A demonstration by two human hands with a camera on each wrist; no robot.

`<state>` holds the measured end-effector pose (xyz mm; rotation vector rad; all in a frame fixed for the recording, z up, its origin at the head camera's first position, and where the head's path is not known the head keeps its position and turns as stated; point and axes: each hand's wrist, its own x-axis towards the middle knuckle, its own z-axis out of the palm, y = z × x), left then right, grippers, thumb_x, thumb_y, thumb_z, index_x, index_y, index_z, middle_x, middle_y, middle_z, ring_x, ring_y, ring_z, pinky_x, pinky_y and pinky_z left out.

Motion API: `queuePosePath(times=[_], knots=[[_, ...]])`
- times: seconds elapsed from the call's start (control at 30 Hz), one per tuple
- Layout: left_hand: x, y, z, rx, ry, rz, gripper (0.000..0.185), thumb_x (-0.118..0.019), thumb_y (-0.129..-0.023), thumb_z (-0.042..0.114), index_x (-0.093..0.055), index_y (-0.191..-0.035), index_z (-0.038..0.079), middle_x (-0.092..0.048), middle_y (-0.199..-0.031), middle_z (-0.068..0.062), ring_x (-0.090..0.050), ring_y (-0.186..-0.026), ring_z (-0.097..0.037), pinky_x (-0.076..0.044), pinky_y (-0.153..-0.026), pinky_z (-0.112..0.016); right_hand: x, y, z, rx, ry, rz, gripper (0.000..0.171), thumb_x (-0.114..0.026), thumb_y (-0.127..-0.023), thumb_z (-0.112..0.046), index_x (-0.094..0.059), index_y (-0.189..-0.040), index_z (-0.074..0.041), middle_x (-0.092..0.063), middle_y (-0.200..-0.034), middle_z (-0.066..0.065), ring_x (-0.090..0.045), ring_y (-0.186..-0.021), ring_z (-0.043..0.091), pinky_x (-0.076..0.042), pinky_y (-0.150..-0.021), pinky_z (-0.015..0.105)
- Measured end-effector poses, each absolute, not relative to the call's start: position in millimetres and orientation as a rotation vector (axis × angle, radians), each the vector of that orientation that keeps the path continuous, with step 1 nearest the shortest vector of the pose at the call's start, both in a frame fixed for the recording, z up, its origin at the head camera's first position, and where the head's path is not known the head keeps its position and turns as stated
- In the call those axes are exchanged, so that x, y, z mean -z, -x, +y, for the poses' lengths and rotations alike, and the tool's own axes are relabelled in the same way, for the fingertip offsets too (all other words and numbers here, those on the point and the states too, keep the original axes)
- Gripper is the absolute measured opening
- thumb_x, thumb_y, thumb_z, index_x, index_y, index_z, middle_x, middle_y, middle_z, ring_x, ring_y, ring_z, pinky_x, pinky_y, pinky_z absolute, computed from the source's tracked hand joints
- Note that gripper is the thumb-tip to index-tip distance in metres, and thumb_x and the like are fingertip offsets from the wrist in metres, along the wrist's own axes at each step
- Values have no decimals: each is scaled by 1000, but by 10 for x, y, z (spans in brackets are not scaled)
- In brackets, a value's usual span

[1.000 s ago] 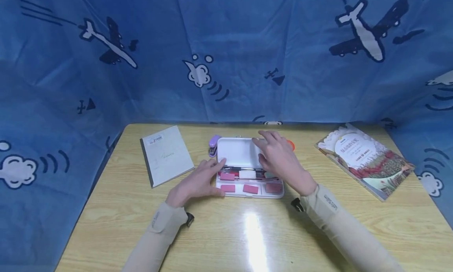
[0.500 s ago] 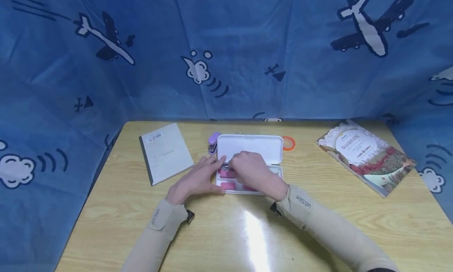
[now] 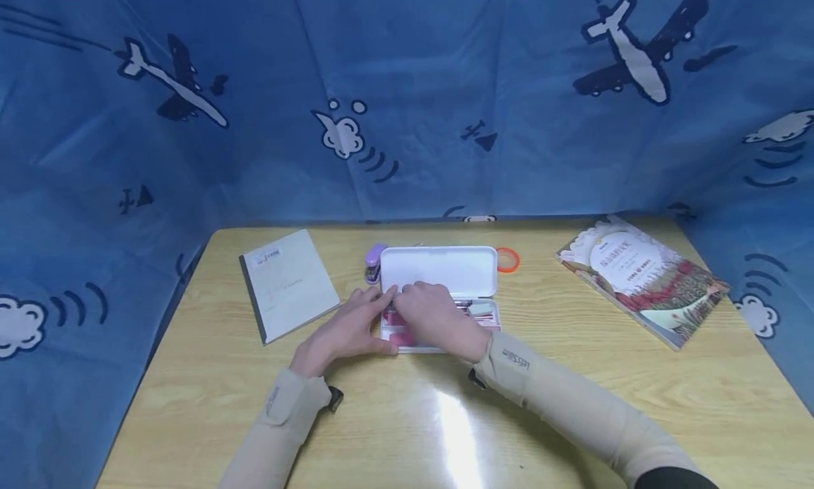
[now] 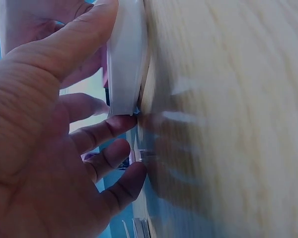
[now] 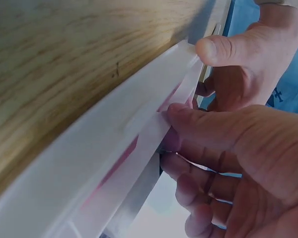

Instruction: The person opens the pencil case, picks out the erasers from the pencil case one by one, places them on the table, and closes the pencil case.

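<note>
Where blue cloth [image 3: 407, 86] hangs, wooden table [image 3: 572, 404].

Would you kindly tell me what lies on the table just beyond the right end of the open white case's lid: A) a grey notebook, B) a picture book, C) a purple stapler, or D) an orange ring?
D: the orange ring lies beside the right end of the white case lid; the purple stapler sits at the left end.
</note>
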<state>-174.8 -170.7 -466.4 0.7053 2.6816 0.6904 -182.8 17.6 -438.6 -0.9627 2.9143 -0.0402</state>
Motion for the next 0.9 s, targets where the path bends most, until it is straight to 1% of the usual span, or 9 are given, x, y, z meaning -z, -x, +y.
queuePosePath(times=[0.07, 0.17, 0.27, 0.37, 0.43, 0.5, 0.6, 0.77, 0.9], knots=[[4670, 1741, -1715, -698, -702, 2682, 110, -86, -76, 48, -26, -162, 16, -41, -158, -14, -43, -127, -30, -39, -113, -48, 4397, 1832, 178, 58, 976, 2928, 35, -75, -89, -15, -71, -123, -11, -72, -90, 4, -63, -76, 18, -56, -61, 34], [4675, 1735, -1717, -708, -701, 2681, 110, -86, -76, 49, -27, -162, 15, -38, -160, -15, -42, -129, -31, -38, -115, -50, 4422, 1841, 189, 112, 1021, 2956, 28, -75, -89, -12, -74, -117, -12, -72, -83, 3, -62, -70, 16, -56, -59, 34], [4682, 1733, -1721, -710, -708, 2687, 109, -87, -76, 48, -27, -162, 15, -42, -157, -13, -42, -127, -30, -38, -113, -50, 4426, 1854, 203, 197, 1093, 2974, 20, -78, -89, -18, -76, -109, -14, -73, -79, 1, -63, -67, 15, -56, -59, 34], [4694, 1738, -1719, -699, -728, 2693, 110, -87, -75, 47, -27, -161, 14, -49, -146, -10, -42, -121, -28, -41, -109, -48, 4394, 1869, 247, 305, 1116, 2989, 14, -78, -89, -25, -76, -101, -18, -75, -79, -1, -65, -67, 14, -55, -59, 35], [4701, 1742, -1712, -689, -735, 2693, 110, -87, -76, 47, -26, -161, 14, -49, -145, -10, -42, -121, -28, -41, -109, -47, 4349, 1883, 305, 355, 1087, 3003, 8, -79, -89, -25, -75, -92, -19, -73, -76, -3, -63, -65, 14, -53, -57, 35], [4704, 1743, -1705, -683, -723, 2687, 110, -87, -76, 47, -25, -162, 15, -46, -151, -12, -42, -126, -30, -39, -112, -47, 4295, 1895, 390, 383, 1043, 3021, 10, -80, -88, -21, -71, -83, -18, -69, -72, -4, -59, -62, 13, -50, -55, 34], [4705, 1742, -1698, -682, -679, 2678, 110, -87, -76, 48, -25, -162, 17, -36, -162, -13, -40, -134, -32, -36, -117, -49, 4218, 1914, 556, 382, 988, 3054, 22, -82, -84, -14, -64, -72, -19, -63, -66, -6, -52, -59, 11, -44, -53, 32], [4687, 1734, -1697, -693, -630, 2667, 110, -87, -76, 47, -26, -162, 19, -32, -164, -13, -38, -138, -33, -34, -118, -50, 4156, 1933, 890, 430, 914, 3081, 25, -83, -80, -8, -63, -72, -20, -61, -66, -7, -51, -60, 11, -38, -51, 28], [4680, 1735, -1702, -687, -639, 2672, 110, -87, -76, 47, -25, -162, 18, -34, -163, -13, -39, -135, -32, -36, -117, -49, 4145, 1936, 1171, 478, 827, 3087, 23, -84, -79, -10, -65, -73, -21, -63, -68, -7, -53, -63, 13, -37, -52, 30]])
